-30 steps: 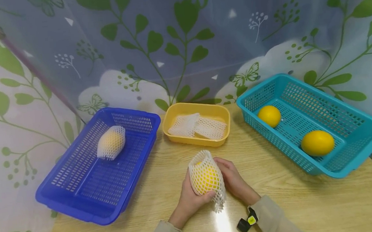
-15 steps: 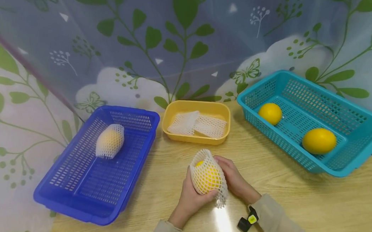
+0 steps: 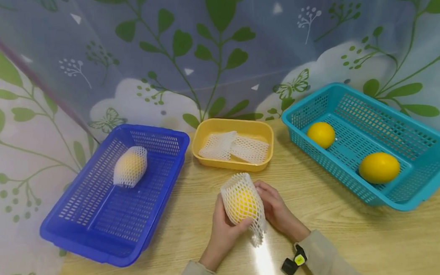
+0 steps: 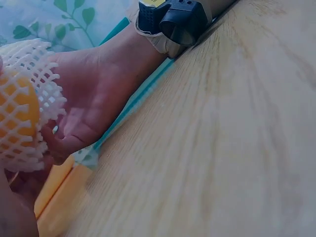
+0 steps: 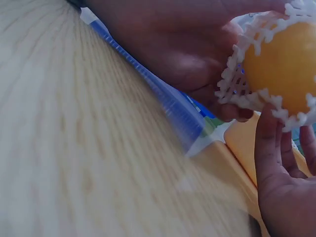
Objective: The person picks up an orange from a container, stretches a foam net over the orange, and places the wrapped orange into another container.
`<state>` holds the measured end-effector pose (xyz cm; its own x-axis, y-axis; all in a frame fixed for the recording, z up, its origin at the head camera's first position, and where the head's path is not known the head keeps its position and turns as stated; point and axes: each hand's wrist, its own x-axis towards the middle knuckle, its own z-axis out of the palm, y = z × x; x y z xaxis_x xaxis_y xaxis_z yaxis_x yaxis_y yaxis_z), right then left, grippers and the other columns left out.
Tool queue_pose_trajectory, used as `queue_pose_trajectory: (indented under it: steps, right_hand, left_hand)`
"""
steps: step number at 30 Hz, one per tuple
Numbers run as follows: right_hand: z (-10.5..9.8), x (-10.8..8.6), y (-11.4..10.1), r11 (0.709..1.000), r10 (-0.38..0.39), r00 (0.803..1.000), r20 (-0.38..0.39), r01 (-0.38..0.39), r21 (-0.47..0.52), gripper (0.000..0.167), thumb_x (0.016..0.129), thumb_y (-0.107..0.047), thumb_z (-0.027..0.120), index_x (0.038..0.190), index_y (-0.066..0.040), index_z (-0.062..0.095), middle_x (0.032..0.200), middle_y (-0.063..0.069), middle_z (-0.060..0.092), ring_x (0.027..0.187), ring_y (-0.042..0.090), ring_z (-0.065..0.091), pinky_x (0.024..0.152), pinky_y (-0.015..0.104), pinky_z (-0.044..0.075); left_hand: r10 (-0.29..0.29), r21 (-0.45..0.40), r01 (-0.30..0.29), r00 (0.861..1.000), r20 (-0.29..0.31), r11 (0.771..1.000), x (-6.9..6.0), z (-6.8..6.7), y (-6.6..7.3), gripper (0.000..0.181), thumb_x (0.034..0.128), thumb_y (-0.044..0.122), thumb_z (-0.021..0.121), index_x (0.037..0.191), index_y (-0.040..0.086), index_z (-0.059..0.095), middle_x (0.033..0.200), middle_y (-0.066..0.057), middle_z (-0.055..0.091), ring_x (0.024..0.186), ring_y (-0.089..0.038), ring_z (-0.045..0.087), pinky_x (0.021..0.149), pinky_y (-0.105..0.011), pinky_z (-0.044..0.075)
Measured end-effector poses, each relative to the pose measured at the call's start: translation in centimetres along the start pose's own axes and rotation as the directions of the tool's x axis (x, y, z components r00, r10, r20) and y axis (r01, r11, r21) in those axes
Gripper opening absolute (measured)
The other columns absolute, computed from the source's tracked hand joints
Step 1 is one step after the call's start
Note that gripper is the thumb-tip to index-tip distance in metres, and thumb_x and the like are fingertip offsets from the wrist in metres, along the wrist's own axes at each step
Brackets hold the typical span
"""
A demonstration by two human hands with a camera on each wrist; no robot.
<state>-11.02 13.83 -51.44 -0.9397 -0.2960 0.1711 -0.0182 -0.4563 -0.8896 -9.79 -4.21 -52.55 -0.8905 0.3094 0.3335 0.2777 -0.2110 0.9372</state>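
In the head view, a yellow fruit (image 3: 243, 202) sits inside a white foam net (image 3: 260, 219), whose loose end hangs down at the lower right. My left hand (image 3: 224, 234) grips the netted fruit from the left, thumb across its front. On the other side, my right hand (image 3: 281, 215) holds the net's edge with bent fingers, partly hidden behind it. The right wrist view shows the bare fruit (image 5: 281, 64) through the net's opening, fingers of my right hand (image 5: 291, 197) at the rim, and my left hand (image 5: 182, 54) above.
A blue basket (image 3: 123, 261) at left holds a netted fruit (image 3: 130, 167). The yellow tray (image 3: 233, 166) behind the hands contains foam nets (image 3: 249, 149). Two yellow fruits (image 3: 379, 167) lie in the teal basket (image 3: 402, 205) at right. A patterned cloth hangs behind.
The netted fruit has tipped slightly and shifted a little up and left in the hands. The net's upper end now covers more of the fruit's top; my right fingers have moved up slightly.
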Motion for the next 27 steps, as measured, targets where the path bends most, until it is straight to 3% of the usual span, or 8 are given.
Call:
queue_pose_trajectory:
  steps: [5,10,13,19,23,27]
  right_hand:
    - [0.00,-0.02,-0.02,0.998,-0.023,1.000,-0.018,0.024,0.066,0.026,0.103,-0.009,0.035,0.110,-0.013,0.059,0.104,-0.001,0.059,0.093,0.010,0.057,0.078,0.024,0.050]
    - [-0.04,0.00,0.02,0.995,-0.036,0.997,-0.062,0.041,0.086,0.021,0.098,-0.002,0.042,0.110,-0.011,0.057,0.106,0.001,0.056,0.097,0.012,0.055,0.080,0.024,0.051]
    - [-0.07,-0.01,0.07,0.996,-0.044,0.996,-0.074,0.050,0.080,0.021,0.097,0.000,0.043,0.110,-0.010,0.056,0.108,0.003,0.054,0.099,0.013,0.054,0.083,0.024,0.051]
    - [0.15,-0.04,0.02,0.999,-0.021,0.994,-0.106,0.025,0.041,0.019,0.097,-0.003,0.046,0.112,-0.010,0.054,0.110,0.003,0.054,0.101,0.014,0.052,0.086,0.024,0.049]
    - [0.25,-0.03,-0.03,0.998,-0.028,0.994,-0.106,0.034,0.049,0.019,0.097,-0.004,0.044,0.113,-0.010,0.054,0.109,0.003,0.055,0.100,0.013,0.053,0.085,0.025,0.049]
    - [0.21,0.03,0.01,0.994,-0.078,0.992,-0.097,0.085,0.072,0.022,0.097,0.000,0.042,0.113,-0.010,0.054,0.109,0.003,0.055,0.099,0.013,0.054,0.084,0.025,0.050]
  left_hand:
    - [0.017,-0.121,-0.025,0.998,-0.065,0.992,0.11,0.13,0.23,0.077,0.0858,0.013,0.078,0.145,0.009,0.030,0.142,-0.017,0.036,0.125,-0.033,0.050,0.100,-0.037,0.048]
    - [-0.012,-0.159,-0.008,0.992,-0.125,0.987,0.24,0.19,0.73,0.073,0.0884,0.009,0.075,0.147,0.008,0.032,0.144,-0.018,0.032,0.120,-0.033,0.055,0.094,-0.040,0.052]
    - [-0.004,-0.172,-0.015,0.994,-0.110,0.985,0.30,0.10,0.71,0.073,0.0891,0.004,0.072,0.150,0.008,0.032,0.149,-0.018,0.031,0.127,-0.033,0.050,0.099,-0.041,0.048]
    - [0.076,-0.204,-0.084,0.996,-0.048,0.975,0.19,-0.18,0.51,0.076,0.0901,0.000,0.065,0.153,-0.001,0.022,0.154,-0.024,0.025,0.137,-0.032,0.040,0.105,-0.039,0.042]
    - [0.089,-0.205,-0.094,0.996,-0.030,0.974,0.16,-0.29,0.50,0.077,0.0910,-0.001,0.062,0.154,-0.001,0.019,0.155,-0.025,0.024,0.138,-0.031,0.039,0.107,-0.038,0.040]
    - [0.088,-0.136,-0.093,0.995,-0.039,0.986,0.14,-0.28,0.52,0.073,0.0923,-0.002,0.062,0.154,0.003,0.022,0.154,-0.022,0.028,0.131,-0.032,0.048,0.102,-0.040,0.046]
